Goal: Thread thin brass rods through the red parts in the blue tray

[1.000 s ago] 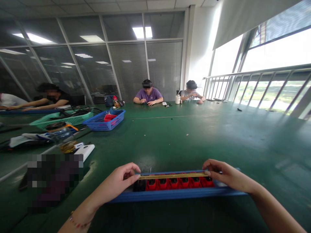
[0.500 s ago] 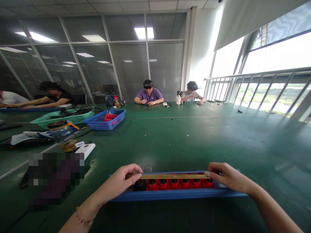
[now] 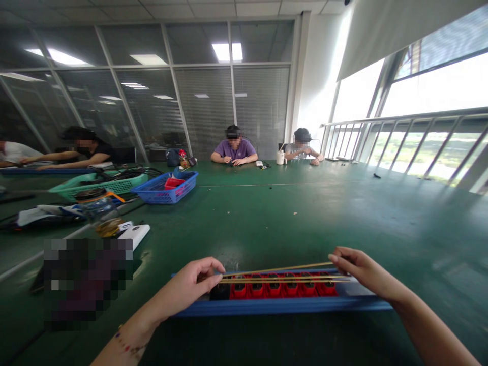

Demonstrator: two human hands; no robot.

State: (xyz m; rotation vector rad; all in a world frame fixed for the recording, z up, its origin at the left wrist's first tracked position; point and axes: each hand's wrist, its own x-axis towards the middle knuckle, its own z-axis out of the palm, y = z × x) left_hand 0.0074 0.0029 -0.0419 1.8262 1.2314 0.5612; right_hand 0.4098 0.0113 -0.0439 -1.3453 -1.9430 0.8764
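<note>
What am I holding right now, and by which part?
Thin tan sticks: your left hand pinches them near their left ends; your right hand holds one stick, angled above the others, near its right end.

A broad green table (image 3: 343,213) spreads from near to far; glass panels (image 3: 263,46) in pale frames line the far side, bright light patches (image 3: 221,52) showing in them; a panelled ceiling (image 3: 209,10) runs above; at right, a pale shade (image 3: 369,40) hangs over daylit windows (image 3: 450,86) beside a metal railing (image 3: 457,113).

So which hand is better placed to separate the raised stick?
Probably the right hand: it pinches the raised stick at one end, while the left hand holds the other sticks.
</note>
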